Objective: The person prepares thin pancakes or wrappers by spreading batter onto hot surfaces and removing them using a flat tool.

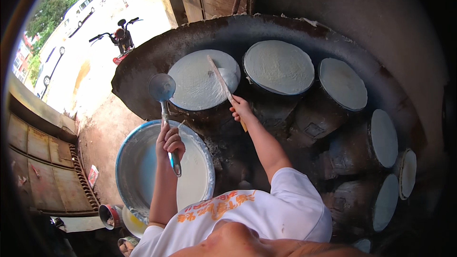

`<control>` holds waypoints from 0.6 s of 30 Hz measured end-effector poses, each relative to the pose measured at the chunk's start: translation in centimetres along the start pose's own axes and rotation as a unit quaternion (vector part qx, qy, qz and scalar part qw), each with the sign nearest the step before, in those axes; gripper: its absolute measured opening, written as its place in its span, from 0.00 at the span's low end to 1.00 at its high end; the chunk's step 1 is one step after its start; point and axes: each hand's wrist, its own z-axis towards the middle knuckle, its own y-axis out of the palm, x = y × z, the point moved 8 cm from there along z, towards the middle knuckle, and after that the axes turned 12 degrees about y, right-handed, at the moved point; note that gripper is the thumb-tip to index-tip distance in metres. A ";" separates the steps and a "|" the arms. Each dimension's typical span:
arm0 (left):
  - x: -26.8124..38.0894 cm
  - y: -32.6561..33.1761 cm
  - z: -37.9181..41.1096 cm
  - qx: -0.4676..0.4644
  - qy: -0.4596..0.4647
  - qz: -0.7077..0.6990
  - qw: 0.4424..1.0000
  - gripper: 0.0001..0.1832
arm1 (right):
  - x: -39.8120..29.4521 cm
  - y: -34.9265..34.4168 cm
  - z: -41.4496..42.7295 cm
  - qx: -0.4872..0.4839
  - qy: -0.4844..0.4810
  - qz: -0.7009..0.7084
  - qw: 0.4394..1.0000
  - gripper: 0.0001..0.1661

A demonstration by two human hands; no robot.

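Note:
My left hand (172,142) grips the handle of a metal ladle (162,87), its bowl raised beside the left edge of the nearest round griddle. My right hand (241,108) holds a flat wooden spreader (220,78), whose blade lies across the pale batter (194,82) coating that griddle. A thicker white mound of batter (228,77) sits at the blade's right side. Below my left forearm stands a large blue basin (134,150) holding white batter (192,171); its rim and inner wall are smeared with it.
More batter-covered griddles (279,67) on drum-like stoves (317,121) curve away to the right. A dark, curved metal sheet (214,30) stands behind them. A can (110,216) and a yellow-and-white bowl (134,223) sit at lower left. Outside is a parked motorbike (123,41).

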 end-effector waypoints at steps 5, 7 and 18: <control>0.1 -0.2 3.5 0.006 0.018 0.039 0.999 0.19 | 5.8 2.7 -1.3 -0.141 0.010 -0.234 0.962 0.22; -1.8 0.4 5.2 -0.019 -0.035 0.013 0.999 0.19 | 3.7 -1.5 -4.6 -0.155 0.018 -0.157 0.975 0.21; -9.3 -1.2 13.8 0.072 -0.055 -0.014 0.996 0.20 | -6.6 -2.2 11.6 0.092 -0.268 -0.546 0.789 0.17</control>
